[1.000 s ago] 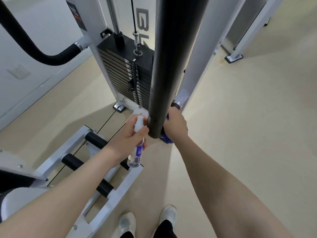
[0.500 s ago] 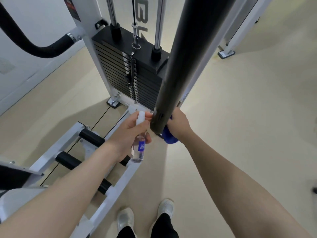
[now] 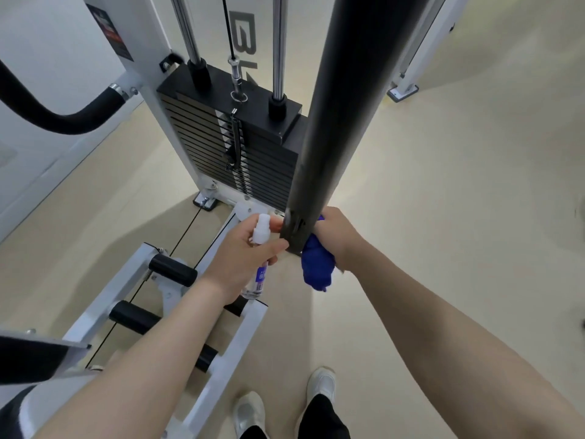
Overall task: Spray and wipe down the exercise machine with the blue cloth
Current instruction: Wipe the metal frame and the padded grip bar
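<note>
A thick black padded bar [image 3: 342,115] of the exercise machine hangs down the middle of the view, its lower end near my hands. My left hand [image 3: 243,255] holds a small clear spray bottle [image 3: 259,274] with a white cap and blue label, its nozzle close to the bar's end. My right hand [image 3: 335,236] grips a bunched blue cloth [image 3: 316,264] against the right side of the bar's end; the cloth hangs below my fist.
The black weight stack [image 3: 234,144] with chrome guide rods stands behind the bar in a white frame. A white foot frame [image 3: 228,353] with black rollers lies low left. A curved black handle [image 3: 63,118] reaches in from the left. My shoes [image 3: 321,386] stand on beige floor.
The view has shifted, so the bar now sits further right and the weight stack shows fully. The blue cloth hangs lower and more visibly from my right hand. Both hands stay at the bar's end.
</note>
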Demonstrator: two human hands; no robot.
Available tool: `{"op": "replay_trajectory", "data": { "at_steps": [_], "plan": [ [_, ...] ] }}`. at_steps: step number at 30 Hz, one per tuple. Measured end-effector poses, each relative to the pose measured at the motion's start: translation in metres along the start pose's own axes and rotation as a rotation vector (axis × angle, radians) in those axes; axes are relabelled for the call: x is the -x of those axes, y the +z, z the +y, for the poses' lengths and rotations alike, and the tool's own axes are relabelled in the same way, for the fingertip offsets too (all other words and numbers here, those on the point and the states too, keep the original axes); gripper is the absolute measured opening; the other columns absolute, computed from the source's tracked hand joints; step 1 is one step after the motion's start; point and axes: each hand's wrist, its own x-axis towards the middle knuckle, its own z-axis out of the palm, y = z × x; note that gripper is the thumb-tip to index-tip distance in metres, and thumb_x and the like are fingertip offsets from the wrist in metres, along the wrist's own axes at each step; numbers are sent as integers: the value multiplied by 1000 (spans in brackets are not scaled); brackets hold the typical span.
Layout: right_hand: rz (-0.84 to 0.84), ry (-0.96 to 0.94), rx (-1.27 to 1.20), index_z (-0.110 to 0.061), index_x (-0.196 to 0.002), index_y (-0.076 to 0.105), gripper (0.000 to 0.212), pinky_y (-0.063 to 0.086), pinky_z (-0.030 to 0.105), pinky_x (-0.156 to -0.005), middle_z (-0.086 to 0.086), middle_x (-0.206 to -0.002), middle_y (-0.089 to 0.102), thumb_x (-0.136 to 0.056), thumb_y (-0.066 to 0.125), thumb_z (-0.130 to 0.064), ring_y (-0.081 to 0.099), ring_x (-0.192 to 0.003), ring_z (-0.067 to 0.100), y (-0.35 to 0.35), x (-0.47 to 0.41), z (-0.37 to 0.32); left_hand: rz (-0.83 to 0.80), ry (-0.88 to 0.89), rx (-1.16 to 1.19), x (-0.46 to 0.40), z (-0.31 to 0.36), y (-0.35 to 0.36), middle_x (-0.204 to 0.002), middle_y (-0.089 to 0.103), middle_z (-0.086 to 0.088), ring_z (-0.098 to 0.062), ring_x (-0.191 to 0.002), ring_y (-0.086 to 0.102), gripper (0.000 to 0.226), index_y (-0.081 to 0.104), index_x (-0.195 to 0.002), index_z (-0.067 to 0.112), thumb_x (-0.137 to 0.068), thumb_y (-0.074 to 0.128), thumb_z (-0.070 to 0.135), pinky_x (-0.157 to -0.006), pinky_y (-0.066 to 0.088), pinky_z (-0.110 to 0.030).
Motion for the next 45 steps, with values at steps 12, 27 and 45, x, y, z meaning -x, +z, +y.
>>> {"op": "replay_trajectory", "data": {
  "at_steps": [12, 27, 45],
  "plan": [
    [254, -18, 366, -22, -80, 51, 18, 40, 25, -68, -5, -84, 52, -92, 45, -10, 50, -80, 20, 15, -5, 6, 71, 56, -105, -5, -8, 1, -109, 56, 6, -11, -84, 59, 38, 52, -115, 28, -83, 65, 14, -60, 49, -11],
    [546, -43, -278, -26, -86, 57, 29, 47, 18, -72, -9, -84, 61, -84, 42, 0, 57, -80, 8, 44, 52, 5, 184, -42, -269, 12, 8, 5, -92, 54, 5, -27, -89, 61, 20, 46, -98, 23, -87, 61, 23, -76, 52, -36],
    [531, -1038, 1728, -19, -88, 65, 17, 30, 31, -75, -3, -88, 65, -73, 66, -13, 57, -89, 20, 39, 71, -9, 203, 89, -424, 39, 14, -34, -77, 54, -18, -31, -70, 51, 8, 53, -85, -3, -83, 52, 5, -61, 42, -37]
  ]
}}
